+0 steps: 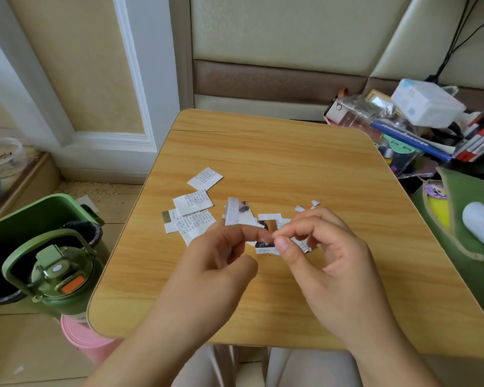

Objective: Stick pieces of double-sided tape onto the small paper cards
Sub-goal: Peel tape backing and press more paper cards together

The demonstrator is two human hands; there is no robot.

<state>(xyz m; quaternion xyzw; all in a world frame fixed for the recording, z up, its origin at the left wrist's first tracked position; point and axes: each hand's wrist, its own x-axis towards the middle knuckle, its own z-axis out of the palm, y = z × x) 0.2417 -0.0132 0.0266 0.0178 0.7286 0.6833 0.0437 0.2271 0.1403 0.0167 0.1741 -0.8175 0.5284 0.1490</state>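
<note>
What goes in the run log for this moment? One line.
left hand holds tape strip | right hand pinches its end | cards on table

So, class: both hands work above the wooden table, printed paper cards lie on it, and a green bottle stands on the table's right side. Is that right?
One thing is wrong. The green bottle is not on the table; it stands off its left edge, by the green bin. The head view shows this. The rest holds: the left hand and right hand work above the table, and printed cards lie on it.
</note>
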